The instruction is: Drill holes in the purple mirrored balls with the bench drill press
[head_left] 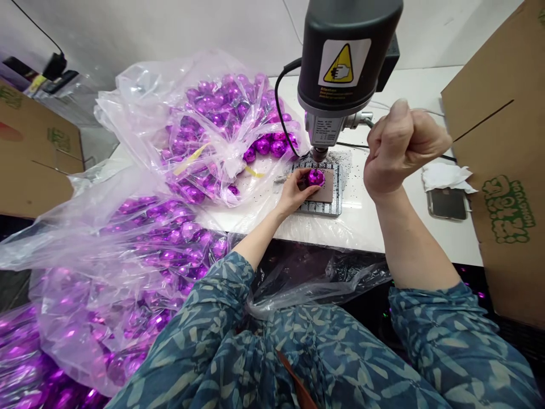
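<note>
My left hand (294, 192) holds a shiny purple faceted ball (315, 178) between thumb and fingers. The ball rests on a brown square pad (326, 192) on the slotted metal base (336, 205) of a drill press (347, 54). Directly above the ball is the drill's chuck (319, 153); whether the bit touches the ball is too small to tell. My right hand (398, 145), raised at the machine's right side, is closed around its feed lever (365, 118), most of which is hidden by the fingers.
Clear plastic bags of purple balls (230, 108) lie left on the white table (374, 227) and below its edge. A phone (447, 203) under white tissue (447, 176) is at right. Cardboard boxes (502, 147) stand on both sides. Dark shavings surround the base.
</note>
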{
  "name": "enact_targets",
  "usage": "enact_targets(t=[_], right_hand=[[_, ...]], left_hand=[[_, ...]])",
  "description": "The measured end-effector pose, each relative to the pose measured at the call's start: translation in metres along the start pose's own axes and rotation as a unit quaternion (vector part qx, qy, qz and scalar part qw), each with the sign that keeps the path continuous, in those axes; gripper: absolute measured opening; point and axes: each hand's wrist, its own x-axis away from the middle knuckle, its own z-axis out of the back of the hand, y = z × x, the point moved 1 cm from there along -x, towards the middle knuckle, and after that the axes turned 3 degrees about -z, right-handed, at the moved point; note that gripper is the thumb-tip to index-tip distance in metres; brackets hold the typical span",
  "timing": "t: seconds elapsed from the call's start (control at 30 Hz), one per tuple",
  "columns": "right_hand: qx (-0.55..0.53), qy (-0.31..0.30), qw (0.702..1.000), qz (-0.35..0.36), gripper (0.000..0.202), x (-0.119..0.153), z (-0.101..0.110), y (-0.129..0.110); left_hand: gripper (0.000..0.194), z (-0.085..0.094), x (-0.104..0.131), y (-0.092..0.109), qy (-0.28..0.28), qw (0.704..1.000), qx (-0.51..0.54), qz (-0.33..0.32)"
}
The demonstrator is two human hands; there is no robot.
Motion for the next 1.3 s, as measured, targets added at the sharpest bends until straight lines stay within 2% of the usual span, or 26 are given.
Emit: enact_targets(t=[0.1,0.3,0.5,0.73,0.83,0.93,1.07,1.23,1.27,1.3], right_hand=[[0.032,0.007,0.999,-0.013,0.087,0.006,0.006,0.008],[-0.005,-0.016,0.999,-0.033,0.087,0.015,0.015,0.019],[-0.026,-0.043,0.998,0.037,0.090,0.014,0.017,0.032],[-0.030,-0.051,0.995,0.074,0.093,0.016,0.018,0.041],[-0.037,-0.068,0.993,0.091,0.093,0.019,0.020,0.039],[-0.050,-0.079,0.991,0.093,0.093,0.015,0.017,0.027],[-0.081,-0.035,0.995,0.053,0.083,-0.017,-0.006,0.000],[-0.164,-0.006,0.982,-0.095,0.066,-0.069,-0.043,-0.013],[-0.161,-0.005,0.980,-0.118,0.062,-0.075,-0.046,-0.013],[-0.158,-0.006,0.978,-0.137,0.059,-0.078,-0.048,-0.012]], left_hand=[[0.052,0.000,0.001,0.003,0.002,1.000,0.002,0.007],[0.052,0.000,0.000,0.006,-0.004,1.000,0.005,0.017],[0.054,-0.001,0.001,0.003,0.002,1.000,0.014,0.016],[0.056,-0.002,0.001,0.001,0.002,1.000,0.017,0.021],[0.056,-0.002,0.001,0.002,0.006,1.000,0.024,0.017],[0.055,-0.002,0.001,0.003,0.009,0.999,0.033,0.019],[0.053,-0.005,-0.001,0.006,0.015,0.998,0.052,0.032],[0.049,0.000,0.012,0.031,0.064,0.997,0.007,0.048],[0.048,0.005,0.019,0.039,0.053,0.997,-0.014,0.048],[0.048,0.011,0.027,0.048,0.015,0.998,-0.033,0.044]])
